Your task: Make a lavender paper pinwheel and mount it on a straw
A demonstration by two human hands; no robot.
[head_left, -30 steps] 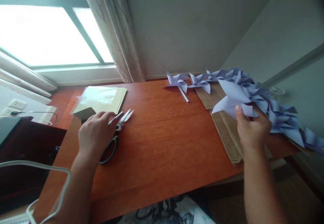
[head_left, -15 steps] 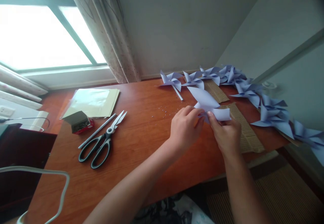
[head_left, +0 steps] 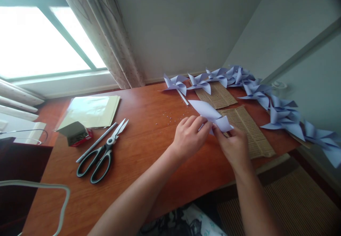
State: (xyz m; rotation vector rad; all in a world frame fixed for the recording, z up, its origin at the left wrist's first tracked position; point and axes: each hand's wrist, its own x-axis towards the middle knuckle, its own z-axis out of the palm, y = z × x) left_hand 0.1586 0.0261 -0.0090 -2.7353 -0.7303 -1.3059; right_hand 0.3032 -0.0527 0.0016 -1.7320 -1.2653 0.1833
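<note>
Between my hands is a paper pinwheel [head_left: 204,110] in pale lilac, its blades partly curled toward the middle. My left hand [head_left: 189,133] pinches it from the left, fingers closed near its centre. From the right, my right hand [head_left: 233,141] grips it with the thumb on top. The fingers cover the pinwheel's centre, so I cannot see how the blades meet there. Just beyond lies a finished-looking pinwheel [head_left: 176,83] on a white paper stick [head_left: 182,97]. Pieces of corrugated cardboard [head_left: 247,131] lie beside and behind my right hand.
Several more pinwheels [head_left: 283,117] line the table's back and right edges. On the left are scissors [head_left: 106,150] with open blades, another paper stick [head_left: 96,143], a small open box [head_left: 77,134] and a stack of yellowish sheets [head_left: 90,110]. A white cable [head_left: 64,200] crosses the near left corner.
My hands have drawn slightly closer together, and the pinwheel's right blade is folded further in. The whole view has shifted a little, with the table items sitting lower and further left.
</note>
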